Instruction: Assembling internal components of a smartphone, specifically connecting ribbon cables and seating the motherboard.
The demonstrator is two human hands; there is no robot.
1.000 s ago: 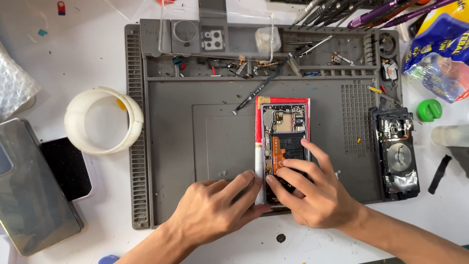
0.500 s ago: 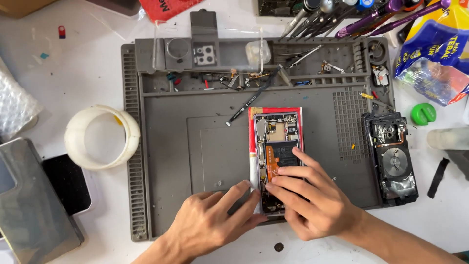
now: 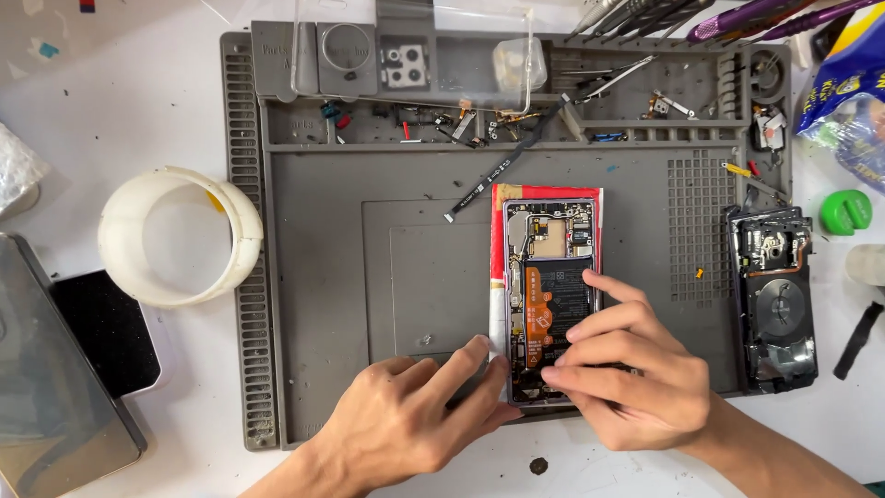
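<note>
An opened phone (image 3: pixel 550 277) lies back-off on the grey repair mat (image 3: pixel 369 277), on top of a red and white card. Its black battery, orange flex cable and circuit board show. My left hand (image 3: pixel 410 415) rests on the mat with its fingertips against the phone's lower left edge. My right hand (image 3: pixel 636 369) lies over the phone's lower part, fingertips pressing on the area around the orange flex cable. I cannot see any tool in either hand.
A white tape ring (image 3: pixel 175 235) sits left of the mat. Two phones or panels (image 3: pixel 64 369) lie at far left. A black inner phone cover (image 3: pixel 774 295) lies at the mat's right edge. Small parts and screws fill the mat's top trays (image 3: pixel 461 120). A green cap (image 3: pixel 843 210) sits far right.
The view has shifted slightly, so the mat sits lower in the frame. Both hands stay on the phone's lower end, with the right fingers shifting a little over the flex cable.
</note>
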